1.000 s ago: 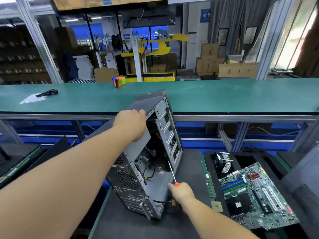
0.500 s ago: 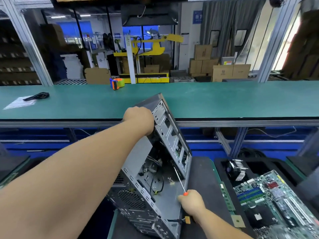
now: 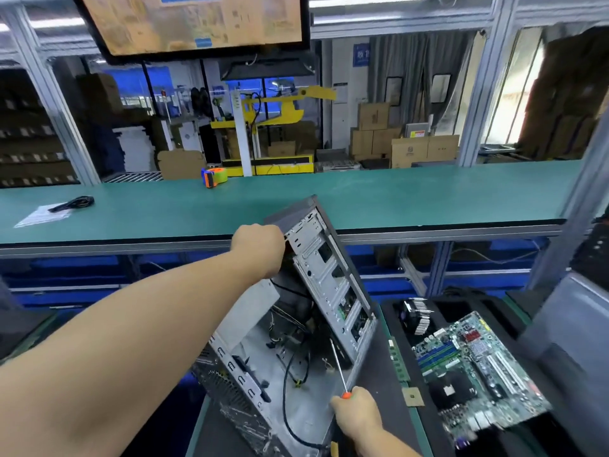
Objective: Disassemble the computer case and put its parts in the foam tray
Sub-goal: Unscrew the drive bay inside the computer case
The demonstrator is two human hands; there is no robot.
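the left hand (image 3: 260,247) grips the top edge of the tilted computer case (image 3: 296,324) to steady it, so the right hand (image 3: 357,415), holding the screwdriver (image 3: 339,371), can reach inside.

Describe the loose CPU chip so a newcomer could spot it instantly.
Start at the black foam tray right of the open computer case. Along its left edge lies a green memory stick; just below sits the CPU chip, small, square and gold-tan, unlike the long stick.

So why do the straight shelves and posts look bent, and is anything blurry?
Head view: the wide-angle lens bows the green bench and frame posts near the edges; the motherboard and overhead monitor look soft; the window at right glares white.
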